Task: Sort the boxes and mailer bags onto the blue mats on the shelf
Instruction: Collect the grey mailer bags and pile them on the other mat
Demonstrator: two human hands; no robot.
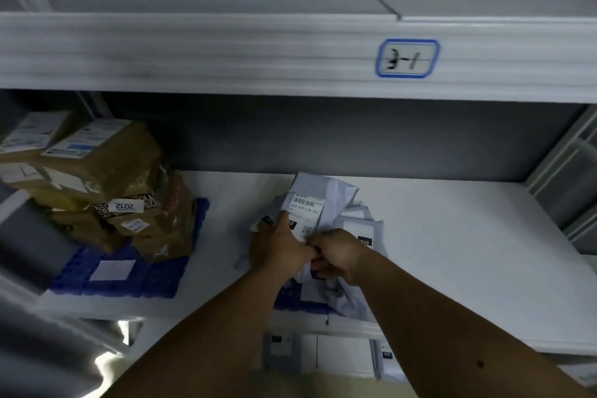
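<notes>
- Left hand (278, 247) at centre of view, fingers curled over the top mailer bag (318, 203), thumb side pinching its lower edge near the shipping label (303, 213).
- Right hand (336, 255) just at 3 o'clock of the left hand, touching it, fingers curled and pinching the same bag's lower edge.
- Top mailer bag is grey-white, tilted up toward 12 o'clock, lying on a pile of mailer bags (358, 229).
- Pile sits on a blue mat (290, 300); only a strip of the mat shows at 6 o'clock of the hands, under the forearms.
- Second blue mat (155, 278) at 9 o'clock of the hands, well apart from the pile, with a white paper square (112, 269) on its near part.
- Stack of brown boxes (129, 191) stands on the far part of that mat, several layers high, leaning; one small tag reads 2012, upside down.
- White shelf (452, 252) carries both mats.
- Upper shelf beam at 12 o'clock bears a blue-framed tag (407, 58) marked 3-1.
- More pale parcels (339, 355) on a lower level at 6 o'clock, blurred.
</notes>
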